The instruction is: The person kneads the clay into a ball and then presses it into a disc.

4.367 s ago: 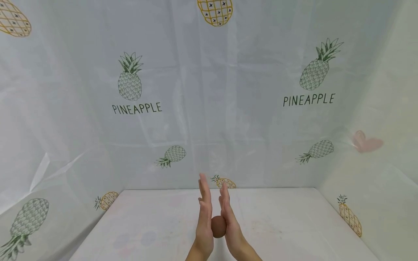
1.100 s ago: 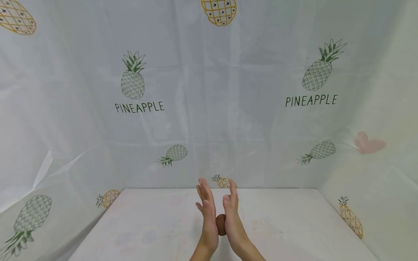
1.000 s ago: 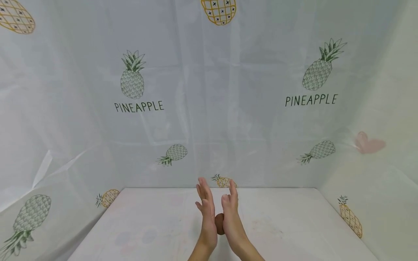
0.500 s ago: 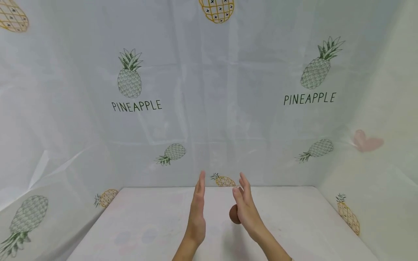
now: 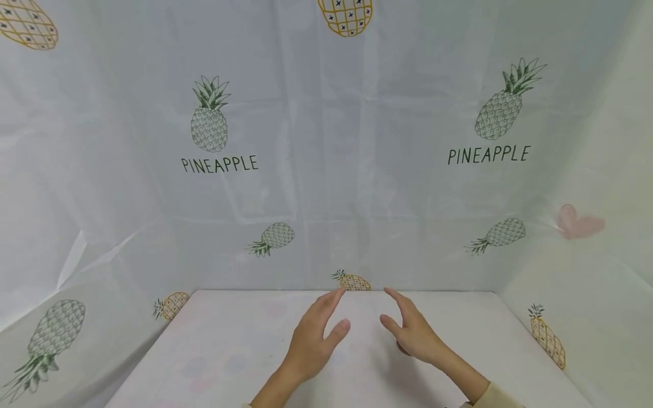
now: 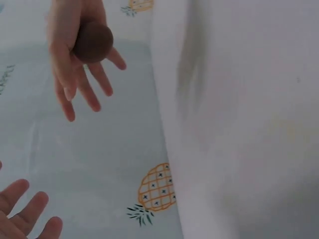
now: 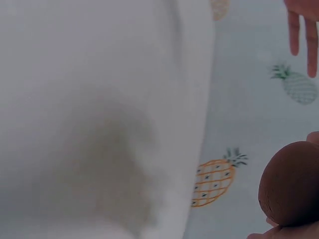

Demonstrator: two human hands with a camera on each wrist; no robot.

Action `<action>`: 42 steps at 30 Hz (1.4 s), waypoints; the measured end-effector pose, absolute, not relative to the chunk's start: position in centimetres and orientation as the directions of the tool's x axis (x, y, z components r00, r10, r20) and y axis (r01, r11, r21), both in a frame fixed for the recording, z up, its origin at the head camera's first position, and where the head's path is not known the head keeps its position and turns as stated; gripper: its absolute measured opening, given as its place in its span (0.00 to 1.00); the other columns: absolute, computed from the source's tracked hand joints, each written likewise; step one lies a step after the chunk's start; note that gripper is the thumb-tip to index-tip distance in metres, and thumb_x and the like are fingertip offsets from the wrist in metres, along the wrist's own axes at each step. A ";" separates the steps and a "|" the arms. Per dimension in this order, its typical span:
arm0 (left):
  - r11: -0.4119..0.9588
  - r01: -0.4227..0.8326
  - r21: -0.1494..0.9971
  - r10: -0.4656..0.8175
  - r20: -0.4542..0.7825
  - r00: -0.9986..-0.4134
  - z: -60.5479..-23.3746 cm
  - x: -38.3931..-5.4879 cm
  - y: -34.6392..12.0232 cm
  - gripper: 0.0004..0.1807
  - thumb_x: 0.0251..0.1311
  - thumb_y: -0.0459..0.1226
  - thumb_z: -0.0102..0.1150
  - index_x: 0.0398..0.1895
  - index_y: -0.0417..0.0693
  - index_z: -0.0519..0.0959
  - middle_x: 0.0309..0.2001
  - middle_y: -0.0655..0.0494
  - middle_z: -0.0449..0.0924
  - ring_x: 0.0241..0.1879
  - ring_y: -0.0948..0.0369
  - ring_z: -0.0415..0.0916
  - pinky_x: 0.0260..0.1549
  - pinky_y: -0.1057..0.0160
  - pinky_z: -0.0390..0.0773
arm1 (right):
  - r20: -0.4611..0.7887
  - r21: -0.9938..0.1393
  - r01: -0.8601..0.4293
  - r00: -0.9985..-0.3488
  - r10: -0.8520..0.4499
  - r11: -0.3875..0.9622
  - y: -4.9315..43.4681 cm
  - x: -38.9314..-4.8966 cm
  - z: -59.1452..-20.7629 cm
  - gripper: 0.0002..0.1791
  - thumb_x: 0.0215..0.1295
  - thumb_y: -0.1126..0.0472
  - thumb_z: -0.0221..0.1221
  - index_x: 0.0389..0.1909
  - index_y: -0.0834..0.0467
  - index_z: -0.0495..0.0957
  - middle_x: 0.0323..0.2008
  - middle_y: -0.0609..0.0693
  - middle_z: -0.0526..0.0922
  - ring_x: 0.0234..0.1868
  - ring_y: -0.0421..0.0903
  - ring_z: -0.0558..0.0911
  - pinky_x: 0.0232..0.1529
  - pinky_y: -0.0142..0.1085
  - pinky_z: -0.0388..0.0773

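A smooth brown ball of what looks like modelling clay, finely cracked near one edge, lies against the palm of my right hand. In the head view that hand covers nearly all of it, and only a sliver shows below. From the left wrist, the ball sits at the palm while the fingers stretch out, spread and not wrapped round it. My left hand is held apart on the other side, palm inward, fingers extended and thumb out, holding nothing. Both hands are raised above the white table.
The white table has faint pink and bluish stains on its left part. A pale curtain printed with pineapples stands behind it and along both sides. The right hand's shadow falls on the tabletop.
The palms earlier pressed the ball between them. They have since parted, the ball staying with the right hand, which has moved right and turned so that its back hides the ball. The left thumb has spread outward.
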State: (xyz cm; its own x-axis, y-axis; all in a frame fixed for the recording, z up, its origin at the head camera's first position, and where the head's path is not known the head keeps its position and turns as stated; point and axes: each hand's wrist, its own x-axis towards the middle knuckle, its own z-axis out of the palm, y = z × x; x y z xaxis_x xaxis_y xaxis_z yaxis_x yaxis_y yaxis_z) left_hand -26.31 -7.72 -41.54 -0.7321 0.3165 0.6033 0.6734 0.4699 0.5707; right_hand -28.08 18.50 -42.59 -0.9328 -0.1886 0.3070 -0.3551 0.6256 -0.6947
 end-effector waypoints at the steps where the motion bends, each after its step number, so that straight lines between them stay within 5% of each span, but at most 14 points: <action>1: 0.493 0.674 0.551 0.331 0.597 -0.730 -41.8 -26.4 -7.7 0.31 0.79 0.53 0.52 0.82 0.70 0.64 0.76 0.63 0.70 0.73 0.52 0.71 0.63 0.31 0.73 | 0.308 -0.683 -0.361 -0.931 -0.198 0.636 18.7 -28.1 -42.9 0.39 0.80 0.50 0.61 0.83 0.58 0.58 0.79 0.67 0.62 0.79 0.70 0.61 0.72 0.71 0.62; 7: 0.585 0.676 0.448 0.394 0.572 -0.720 -43.3 -26.7 -7.6 0.27 0.78 0.56 0.52 0.77 0.67 0.72 0.72 0.62 0.75 0.67 0.55 0.76 0.58 0.36 0.78 | 0.271 -0.645 -0.360 -0.933 -0.238 0.674 19.8 -28.2 -45.1 0.36 0.78 0.55 0.63 0.79 0.62 0.63 0.76 0.67 0.65 0.77 0.70 0.64 0.71 0.71 0.64; 14: 0.621 0.662 0.420 0.428 0.526 -0.735 -44.4 -26.8 -7.9 0.24 0.77 0.52 0.56 0.71 0.63 0.78 0.68 0.62 0.78 0.65 0.54 0.77 0.56 0.39 0.80 | 0.225 -0.576 -0.328 -0.944 -0.241 0.748 20.4 -28.6 -47.7 0.33 0.72 0.58 0.67 0.75 0.60 0.70 0.72 0.70 0.69 0.74 0.73 0.67 0.58 0.88 0.56; 23: 0.629 0.654 0.421 0.457 0.479 -0.749 -45.4 -27.3 -8.0 0.21 0.77 0.55 0.54 0.66 0.63 0.81 0.66 0.63 0.79 0.64 0.56 0.78 0.57 0.44 0.81 | 0.159 -0.548 -0.286 -0.958 -0.238 0.786 20.4 -28.1 -50.0 0.32 0.71 0.59 0.65 0.74 0.60 0.70 0.74 0.74 0.65 0.74 0.78 0.63 0.60 0.89 0.46; 29: 0.630 0.651 0.423 0.470 0.460 -0.753 -45.8 -27.5 -7.9 0.20 0.77 0.55 0.55 0.65 0.64 0.82 0.66 0.66 0.79 0.63 0.57 0.78 0.56 0.46 0.80 | 0.099 -0.512 -0.245 -0.969 -0.227 0.823 20.2 -28.3 -49.5 0.32 0.72 0.50 0.65 0.73 0.57 0.73 0.72 0.71 0.69 0.74 0.77 0.64 0.60 0.90 0.46; 36: 0.639 0.650 0.412 0.471 0.459 -0.754 -45.8 -27.4 -7.9 0.19 0.77 0.55 0.56 0.64 0.65 0.82 0.65 0.67 0.79 0.62 0.59 0.78 0.56 0.48 0.81 | 0.065 -0.472 -0.204 -0.978 -0.197 0.857 19.8 -29.2 -48.8 0.27 0.78 0.41 0.57 0.67 0.53 0.79 0.70 0.68 0.73 0.70 0.77 0.68 0.61 0.85 0.58; 42: 0.632 0.670 0.390 0.490 0.468 -0.735 -45.6 -27.5 -7.8 0.19 0.77 0.54 0.56 0.64 0.65 0.82 0.64 0.66 0.80 0.62 0.59 0.79 0.55 0.48 0.81 | 0.087 -0.459 -0.180 -0.984 -0.158 0.870 19.4 -29.2 -50.2 0.31 0.81 0.37 0.51 0.72 0.54 0.74 0.75 0.71 0.66 0.75 0.79 0.60 0.65 0.87 0.44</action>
